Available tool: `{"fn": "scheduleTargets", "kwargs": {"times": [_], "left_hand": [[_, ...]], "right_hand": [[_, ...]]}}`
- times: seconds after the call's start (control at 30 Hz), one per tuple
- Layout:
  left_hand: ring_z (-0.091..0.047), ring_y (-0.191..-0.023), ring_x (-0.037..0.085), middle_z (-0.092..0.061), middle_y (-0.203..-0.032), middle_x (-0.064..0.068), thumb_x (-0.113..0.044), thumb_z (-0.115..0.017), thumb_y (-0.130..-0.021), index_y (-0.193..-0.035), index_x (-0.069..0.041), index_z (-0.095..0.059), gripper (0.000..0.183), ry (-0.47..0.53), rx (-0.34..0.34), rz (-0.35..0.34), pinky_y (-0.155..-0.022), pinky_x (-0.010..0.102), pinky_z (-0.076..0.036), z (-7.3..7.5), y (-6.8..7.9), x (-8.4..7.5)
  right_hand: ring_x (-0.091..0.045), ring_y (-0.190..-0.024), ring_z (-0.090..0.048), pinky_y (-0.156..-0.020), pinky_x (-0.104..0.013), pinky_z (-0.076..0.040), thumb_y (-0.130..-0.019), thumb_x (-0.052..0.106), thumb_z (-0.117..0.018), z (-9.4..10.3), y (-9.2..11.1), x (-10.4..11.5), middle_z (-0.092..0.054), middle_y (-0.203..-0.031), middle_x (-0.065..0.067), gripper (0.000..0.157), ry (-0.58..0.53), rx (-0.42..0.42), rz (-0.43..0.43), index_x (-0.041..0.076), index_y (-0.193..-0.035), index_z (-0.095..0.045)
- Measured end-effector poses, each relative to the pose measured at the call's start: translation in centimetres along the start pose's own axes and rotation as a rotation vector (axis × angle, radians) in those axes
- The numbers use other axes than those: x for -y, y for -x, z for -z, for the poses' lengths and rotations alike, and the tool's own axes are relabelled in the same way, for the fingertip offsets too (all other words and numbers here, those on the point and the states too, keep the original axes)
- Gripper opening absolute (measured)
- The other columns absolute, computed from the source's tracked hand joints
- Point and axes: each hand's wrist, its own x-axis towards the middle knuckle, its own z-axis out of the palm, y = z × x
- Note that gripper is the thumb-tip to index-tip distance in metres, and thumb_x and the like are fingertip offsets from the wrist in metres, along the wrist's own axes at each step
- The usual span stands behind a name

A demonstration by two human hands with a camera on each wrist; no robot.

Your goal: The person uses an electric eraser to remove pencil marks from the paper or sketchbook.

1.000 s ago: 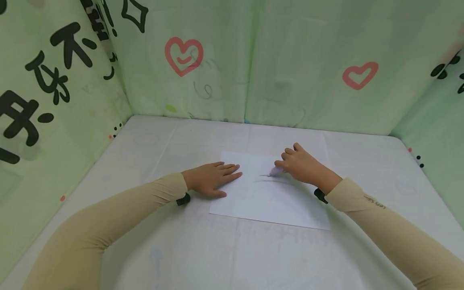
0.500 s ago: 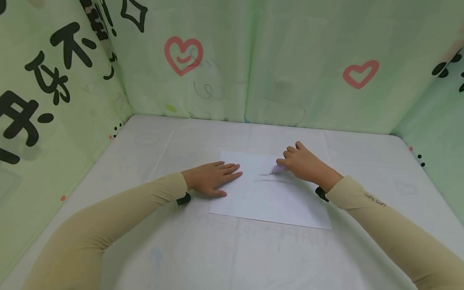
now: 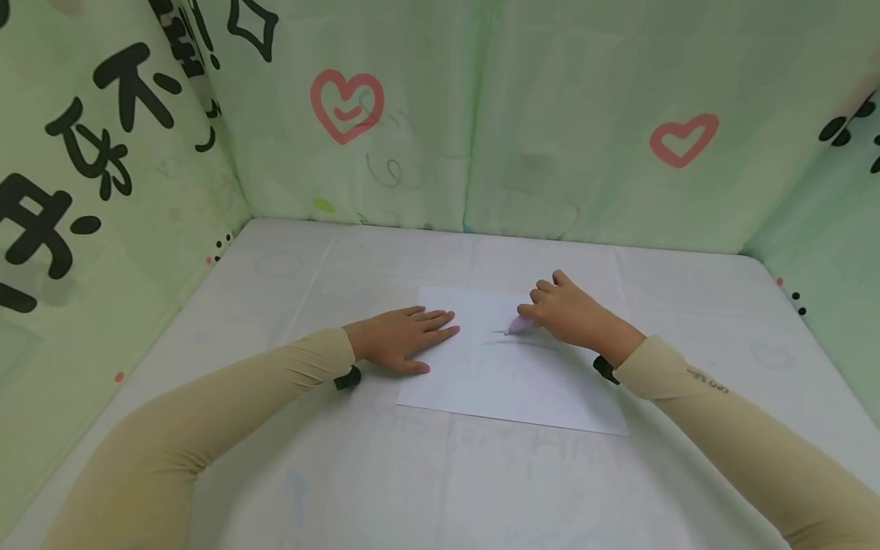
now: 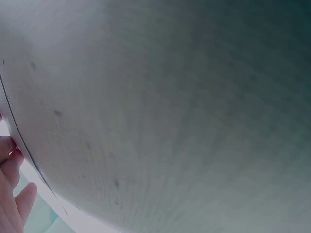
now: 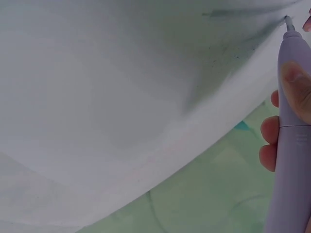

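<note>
In the head view a white sheet of paper (image 3: 467, 382) lies on the table with two thin grey pencil lines (image 3: 522, 344) on it, the upper one short. My right hand (image 3: 574, 313) grips a lilac electric eraser (image 5: 294, 160), its thumb and fingers wrapped around the body. The eraser's narrow metal tip meets the paper at the upper line, where dark specks lie nearby in the right wrist view. My left hand (image 3: 402, 338) rests flat on the paper's left edge, fingers spread; only some fingertips (image 4: 12, 165) show in the left wrist view.
A white cloth covers the table (image 3: 309, 473). Green curtains (image 3: 550, 114) with red hearts and black characters enclose its back and sides. Dark wrist cameras (image 3: 606, 370) sit below both beige sleeves (image 3: 715, 405).
The right hand with the electric eraser shifted slightly right and away, then came back left along the upper line. The left hand stays in place on the paper.
</note>
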Motion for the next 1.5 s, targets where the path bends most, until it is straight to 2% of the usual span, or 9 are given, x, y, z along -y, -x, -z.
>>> {"fn": "scheduleTargets", "kwargs": {"times": [0.13,0.33,0.5,0.7,0.87,1.07,1.27,1.5], "left_hand": [[-0.012,-0.148,0.02,-0.009,-0.16,0.006,-0.051,-0.038,-0.095,-0.153,-0.016,-0.01,0.073,0.003,-0.007,0.002,-0.12,0.041,-0.013,0.01,0.01,-0.01],[-0.013,-0.147,0.022,-0.01,-0.159,0.008,-0.05,-0.038,-0.096,-0.153,-0.015,-0.011,0.072,-0.007,-0.013,-0.008,-0.12,0.042,-0.014,0.1,0.05,-0.02],[-0.014,-0.147,0.022,-0.011,-0.159,0.009,-0.05,-0.039,-0.096,-0.152,-0.014,-0.012,0.072,0.001,-0.015,-0.012,-0.12,0.043,-0.015,0.25,0.12,-0.08],[-0.014,-0.147,0.023,-0.011,-0.159,0.009,-0.049,-0.039,-0.096,-0.152,-0.013,-0.012,0.072,0.01,-0.012,-0.016,-0.12,0.043,-0.015,0.4,0.2,-0.16],[-0.014,-0.147,0.023,-0.011,-0.159,0.009,-0.049,-0.039,-0.096,-0.152,-0.013,-0.012,0.072,0.008,-0.013,-0.014,-0.12,0.043,-0.014,0.26,0.12,-0.14],[-0.013,-0.147,0.023,-0.01,-0.159,0.009,-0.05,-0.038,-0.096,-0.153,-0.013,-0.011,0.073,0.004,-0.008,-0.015,-0.12,0.043,-0.014,0.14,0.09,-0.07],[-0.013,-0.147,0.023,-0.01,-0.159,0.009,-0.05,-0.039,-0.096,-0.152,-0.014,-0.011,0.072,0.013,-0.008,-0.012,-0.12,0.043,-0.014,0.23,0.07,-0.16],[-0.013,-0.147,0.022,-0.01,-0.159,0.009,-0.05,-0.038,-0.096,-0.153,-0.014,-0.011,0.072,-0.001,-0.001,-0.007,-0.12,0.042,-0.014,0.28,0.05,-0.16]], "right_hand": [[-0.023,-0.074,-0.054,-0.07,-0.039,-0.037,-0.073,0.015,-0.078,0.04,-0.02,-0.16,-0.064,-0.078,-0.007,0.022,0.013,0.01,-0.045,0.015,-0.092,-0.067],[-0.022,-0.072,-0.052,-0.068,-0.038,-0.036,-0.073,0.015,-0.078,0.25,-0.19,-0.01,-0.063,-0.076,-0.006,0.022,-0.003,-0.002,0.01,0.015,-0.091,-0.066],[-0.024,-0.077,-0.054,-0.073,-0.041,-0.038,-0.074,0.014,-0.077,0.25,-0.21,-0.19,-0.064,-0.08,-0.007,0.023,0.011,0.048,-0.056,0.015,-0.094,-0.067],[-0.022,-0.072,-0.053,-0.069,-0.039,-0.037,-0.072,0.013,-0.079,0.27,-0.15,0.0,-0.063,-0.077,-0.007,0.023,-0.011,-0.001,0.007,0.013,-0.091,-0.066],[-0.023,-0.074,-0.052,-0.071,-0.039,-0.037,-0.073,0.013,-0.078,0.29,-0.04,-0.08,-0.063,-0.078,-0.007,0.022,0.009,0.017,-0.039,0.015,-0.091,-0.066],[-0.021,-0.069,-0.049,-0.068,-0.037,-0.035,-0.072,0.013,-0.079,0.14,-0.02,0.23,-0.06,-0.074,-0.006,0.022,-0.001,-0.025,0.02,0.014,-0.088,-0.064],[-0.022,-0.071,-0.05,-0.07,-0.038,-0.035,-0.073,0.012,-0.078,-0.08,0.01,-0.01,-0.06,-0.075,-0.006,0.021,0.014,-0.01,-0.034,0.015,-0.089,-0.065],[-0.022,-0.071,-0.05,-0.069,-0.037,-0.035,-0.073,0.013,-0.078,0.41,-0.2,0.32,-0.061,-0.076,-0.007,0.021,0.0,-0.003,-0.002,0.013,-0.09,-0.064]]}}
